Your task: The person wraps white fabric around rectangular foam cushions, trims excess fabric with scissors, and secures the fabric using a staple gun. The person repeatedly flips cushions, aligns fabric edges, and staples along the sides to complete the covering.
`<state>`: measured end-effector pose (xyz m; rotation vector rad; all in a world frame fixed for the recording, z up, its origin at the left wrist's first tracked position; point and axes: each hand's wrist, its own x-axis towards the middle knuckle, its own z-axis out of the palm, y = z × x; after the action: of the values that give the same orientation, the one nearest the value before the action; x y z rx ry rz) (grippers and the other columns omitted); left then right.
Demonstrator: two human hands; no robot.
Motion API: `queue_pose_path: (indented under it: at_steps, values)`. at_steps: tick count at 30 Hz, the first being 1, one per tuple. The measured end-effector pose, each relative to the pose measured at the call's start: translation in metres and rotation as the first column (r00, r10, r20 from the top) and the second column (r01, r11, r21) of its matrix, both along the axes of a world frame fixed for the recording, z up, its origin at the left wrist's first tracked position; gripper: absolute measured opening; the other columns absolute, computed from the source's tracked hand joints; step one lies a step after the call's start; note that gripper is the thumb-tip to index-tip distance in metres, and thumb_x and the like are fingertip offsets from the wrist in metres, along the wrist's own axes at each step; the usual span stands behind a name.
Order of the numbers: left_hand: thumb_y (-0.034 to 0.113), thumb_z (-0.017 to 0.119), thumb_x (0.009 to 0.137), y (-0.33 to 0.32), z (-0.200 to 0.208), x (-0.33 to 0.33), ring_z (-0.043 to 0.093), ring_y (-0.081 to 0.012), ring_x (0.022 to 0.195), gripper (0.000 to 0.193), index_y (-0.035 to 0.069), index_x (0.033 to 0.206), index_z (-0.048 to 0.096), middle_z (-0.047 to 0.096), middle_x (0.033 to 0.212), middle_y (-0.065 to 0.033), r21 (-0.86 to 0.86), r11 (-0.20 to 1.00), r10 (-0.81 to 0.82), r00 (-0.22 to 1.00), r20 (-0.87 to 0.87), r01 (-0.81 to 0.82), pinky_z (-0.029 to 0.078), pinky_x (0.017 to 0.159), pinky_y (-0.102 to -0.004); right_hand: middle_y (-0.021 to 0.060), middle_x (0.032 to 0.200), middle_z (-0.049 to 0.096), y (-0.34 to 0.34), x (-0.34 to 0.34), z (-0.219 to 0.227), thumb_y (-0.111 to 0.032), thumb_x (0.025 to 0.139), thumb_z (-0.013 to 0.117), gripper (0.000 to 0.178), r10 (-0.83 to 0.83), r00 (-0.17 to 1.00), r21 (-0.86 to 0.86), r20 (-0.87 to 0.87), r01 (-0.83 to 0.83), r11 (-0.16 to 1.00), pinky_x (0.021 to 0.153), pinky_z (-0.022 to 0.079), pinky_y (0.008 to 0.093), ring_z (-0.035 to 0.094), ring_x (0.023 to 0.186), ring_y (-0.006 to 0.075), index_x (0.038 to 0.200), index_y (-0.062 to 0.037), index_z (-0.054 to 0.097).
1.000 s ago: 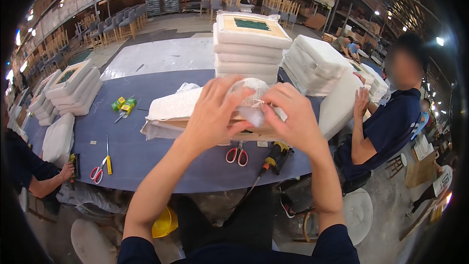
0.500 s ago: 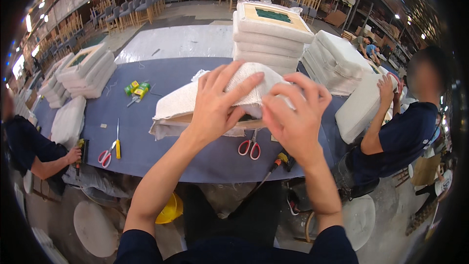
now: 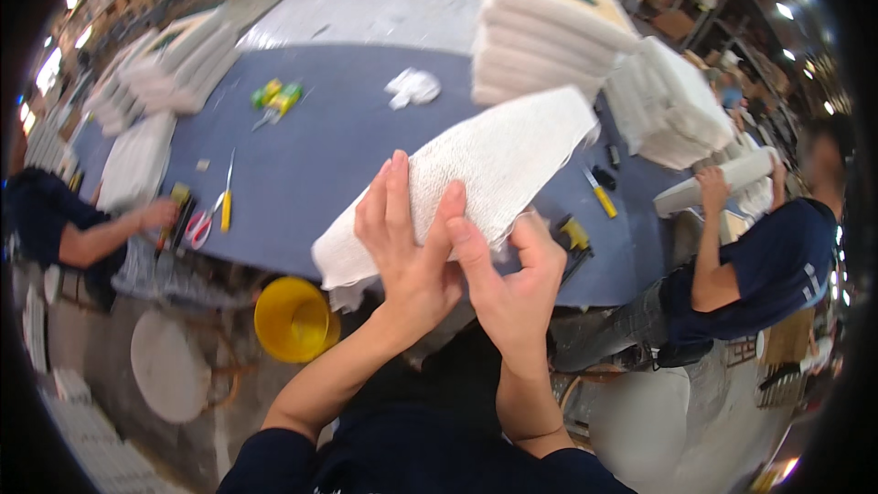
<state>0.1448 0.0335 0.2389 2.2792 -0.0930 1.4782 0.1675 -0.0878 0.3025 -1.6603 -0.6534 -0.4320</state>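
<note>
A white fabric-covered seat cushion (image 3: 521, 146) is held up at a slant over the near edge of the table, its textured cover facing up. My left hand (image 3: 407, 242) grips it near its lower left part, fingers lying across the cover. My right hand (image 3: 514, 288) pinches the cover's near edge between thumb and fingers, close to my left fingertips. Loose threads and a ragged fabric edge hang there. The cushion's underside is hidden.
On the blue table (image 3: 338, 119) lie crumpled white cloth (image 3: 413, 88), green-yellow packets (image 3: 277, 96), scissors (image 3: 198, 230), screwdrivers (image 3: 601, 198) and a staple gun (image 3: 574, 236). Cushion stacks (image 3: 540, 37) stand behind. A yellow bucket (image 3: 294, 320) is below. Co-workers sit both sides; the right one (image 3: 759, 256) holds a cushion.
The cushion has been lifted toward me and tilted, its right end higher. My right hand has moved down to its near edge. The right co-worker's cushion has tipped flatter. The view has shifted.
</note>
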Motion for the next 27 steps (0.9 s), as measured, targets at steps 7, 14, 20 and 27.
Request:
queue_pose_path:
  at_steps: [7, 14, 20, 27]
  values:
    - [0.021, 0.066, 0.089, 0.044, -0.046, -0.081, 0.026, -0.0526, 0.159, 0.094, 0.001, 0.172, 0.028, 0.019, 0.177, -0.0362, -0.418, 0.839, -0.406, 0.912, -0.052, 0.349, 0.018, 0.128, -0.0584, 0.0177, 0.103, 0.077, 0.016, -0.044, -0.039, -0.011, 0.098, 0.080, 0.019, 0.356, 0.826, 0.176, -0.436, -0.310, 0.934, 0.087, 0.052, 0.0343, 0.071, 0.094, 0.0241, 0.103, 0.0067, 0.076]
    - [0.053, 0.066, 0.102, 0.152, -0.027, -0.057, 0.010, -0.0461, 0.168, 0.076, 0.006, 0.162, 0.053, 0.026, 0.180, -0.0241, -0.432, 0.581, -0.805, 0.564, -0.182, 0.690, 0.009, 0.133, -0.0584, 0.0149, 0.108, 0.076, 0.019, -0.055, -0.061, -0.012, 0.102, 0.076, 0.021, 0.341, 0.889, 0.042, -0.306, -0.345, 0.938, 0.090, 0.050, 0.0348, 0.067, 0.099, 0.0210, 0.108, 0.0077, 0.077]
    - [0.059, 0.071, 0.101, 0.140, -0.036, -0.001, 0.005, -0.0520, 0.168, 0.058, 0.013, 0.135, 0.073, 0.037, 0.173, -0.0284, -0.327, 0.329, -0.934, 0.357, 0.027, 0.886, 0.006, 0.131, -0.0663, 0.0101, 0.101, 0.074, 0.006, -0.059, -0.058, -0.017, 0.104, 0.075, 0.025, 0.347, 0.856, 0.117, -0.382, -0.328, 0.937, 0.082, 0.048, 0.0318, 0.063, 0.090, 0.0155, 0.108, 0.0078, 0.076]
    - [0.035, 0.084, 0.093, 0.128, -0.044, 0.002, 0.027, -0.0568, 0.162, 0.025, 0.012, 0.102, 0.080, 0.066, 0.147, -0.0276, -0.384, 0.141, -0.936, 0.250, 0.249, 0.913, 0.024, 0.129, -0.0684, 0.0075, 0.093, 0.073, 0.010, -0.062, -0.058, -0.020, 0.103, 0.074, 0.027, 0.369, 0.847, 0.150, -0.382, -0.337, 0.930, 0.073, 0.046, 0.0311, 0.061, 0.081, 0.0132, 0.095, 0.0056, 0.074]
